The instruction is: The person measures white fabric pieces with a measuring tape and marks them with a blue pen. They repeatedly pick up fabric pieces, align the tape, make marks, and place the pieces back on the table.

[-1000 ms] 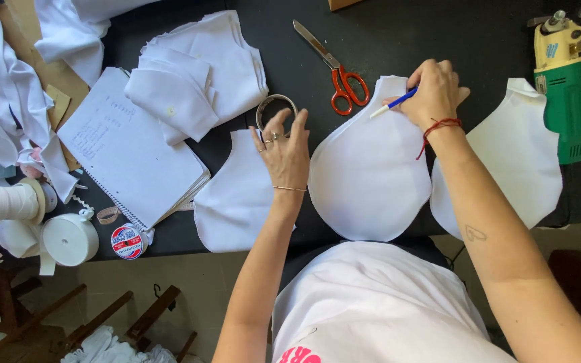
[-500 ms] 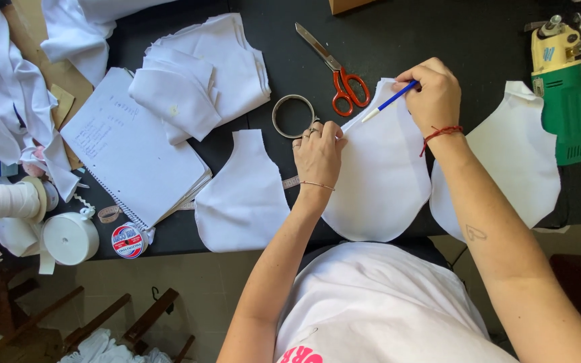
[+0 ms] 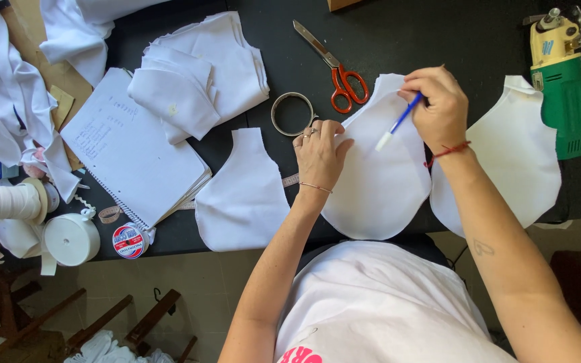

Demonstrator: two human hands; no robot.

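While the right hand [image 3: 438,107] pinches a blue pen [image 3: 398,124] between closed fingers, white tip angled down onto the cloth, the left hand [image 3: 319,156] lies flat with fingers loosely spread, gripping nothing, pressing the left edge of the middle white fabric piece [image 3: 378,188]; that piece lies on the black table [image 3: 438,33], its rounded lower edge at the near table edge; just left of it lies a smaller white cut piece [image 3: 240,198], and just right a third white piece [image 3: 516,161], partly under the right forearm; a metal ring [image 3: 292,113] sits just above the left hand's fingertips; red-handled scissors [image 3: 337,70] lie above the middle piece; a green electric cutter [image 3: 559,87] stands well to its right; an open spiral notebook [image 3: 129,151] and a stack of folded white fabric [image 3: 200,74] lie well to its left.
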